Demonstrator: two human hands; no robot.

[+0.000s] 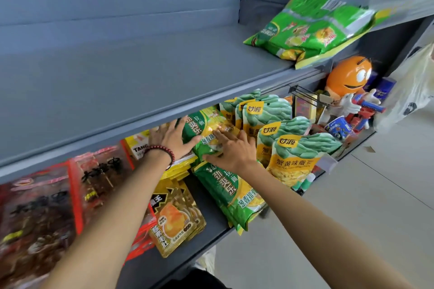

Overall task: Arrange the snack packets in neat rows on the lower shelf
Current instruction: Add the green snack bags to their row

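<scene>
A green and yellow snack packet stands at the back of the lower shelf. My left hand, with a red bead bracelet at the wrist, presses flat against the packet's left side. My right hand lies with straight fingers on its front. A matching green packet lies flat just in front, its end over the shelf edge. Gold packets lie stacked to the left, and red packets fill the far left.
Green and orange stand-up pouches form rows at the right of the lower shelf. An orange mascot figure and small boxes stand beyond them. Green chip bags lie on the upper shelf. A plastic bag hangs at right.
</scene>
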